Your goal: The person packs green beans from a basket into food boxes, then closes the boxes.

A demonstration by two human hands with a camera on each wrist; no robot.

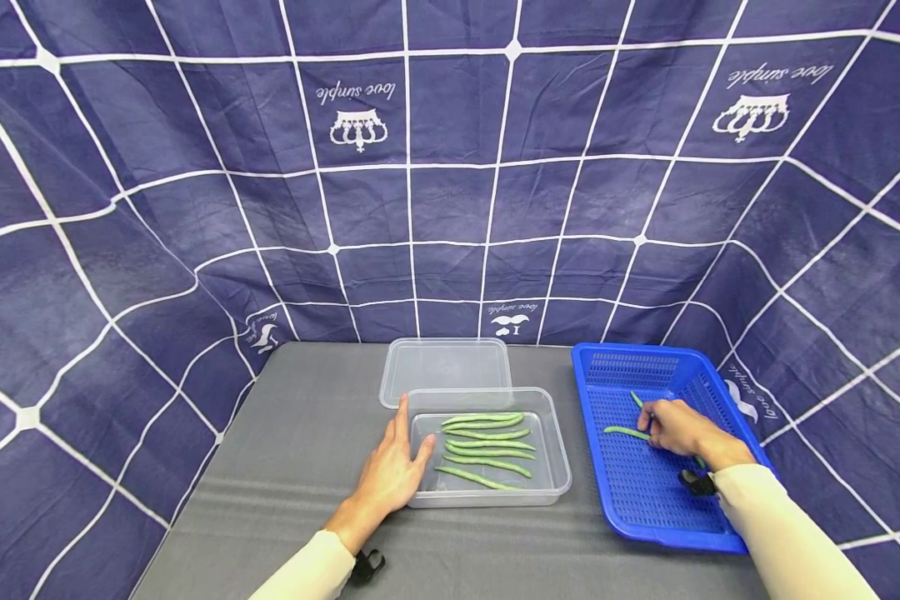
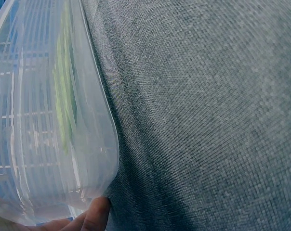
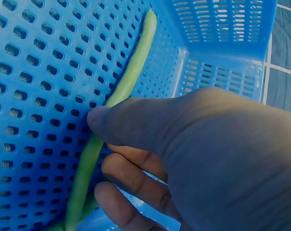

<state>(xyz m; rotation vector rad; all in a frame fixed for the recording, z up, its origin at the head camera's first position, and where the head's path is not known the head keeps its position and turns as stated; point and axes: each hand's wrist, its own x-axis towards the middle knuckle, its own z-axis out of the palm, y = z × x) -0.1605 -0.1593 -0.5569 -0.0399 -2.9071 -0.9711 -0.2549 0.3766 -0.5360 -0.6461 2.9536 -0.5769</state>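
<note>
My left hand (image 1: 392,468) rests against the left side of a clear plastic container (image 1: 562,467), its fingers fairly straight along the wall. Inside lie several green beans (image 1: 487,452), roughly side by side. In the left wrist view, fingertips (image 2: 98,214) touch the container's lower corner, and the beans show blurred through its wall. Down in a blue plastic basket (image 1: 596,467), my right hand (image 1: 678,429) pinches a green bean (image 3: 136,65) between thumb and fingers. Another bean is partly visible below it in the right wrist view, and the hand covers part of the basket floor.
Behind the container lies a clear flat lid (image 1: 446,367), partly overlapped by its rim in the head view. The grey cloth-covered table (image 1: 292,433) is bordered by a dark blue curtain (image 1: 450,208) with white grid lines at the back and sides.
</note>
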